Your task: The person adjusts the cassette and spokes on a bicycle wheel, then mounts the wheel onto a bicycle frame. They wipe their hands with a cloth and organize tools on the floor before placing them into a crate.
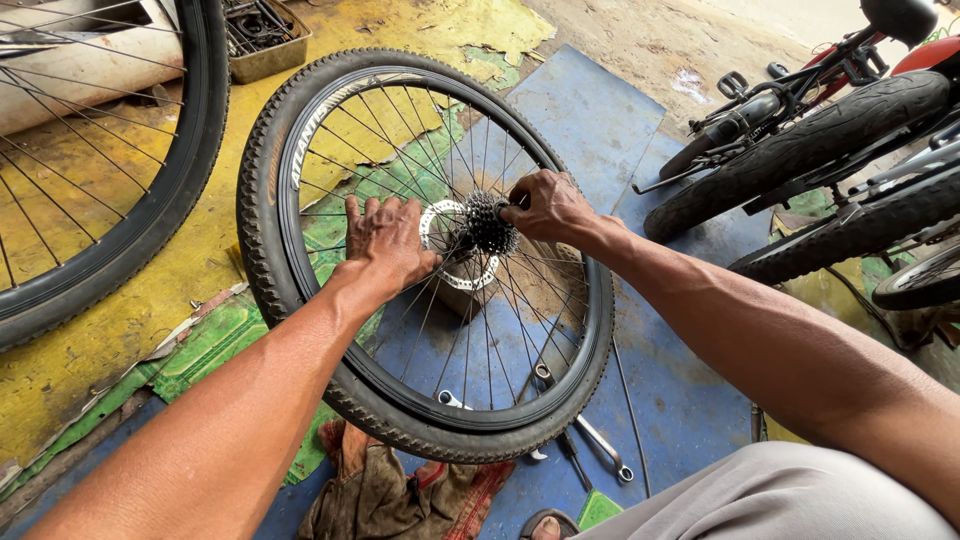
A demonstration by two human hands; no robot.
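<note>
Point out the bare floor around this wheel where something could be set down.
Free: blue mat beyond the wheel, before the parked bikes; yellow floor between both wheels. Crowded: near edge, with rag and wrenches; hub, under left hand and right hand.

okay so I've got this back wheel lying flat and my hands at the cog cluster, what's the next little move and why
Probably press the left hand down on the spokes while the right hand turns the sprocket cluster. The wheel lies flat on the floor with nothing clamping it, so it would likely spin with the turn. Right fingers already sit at the cluster's edge.
</note>
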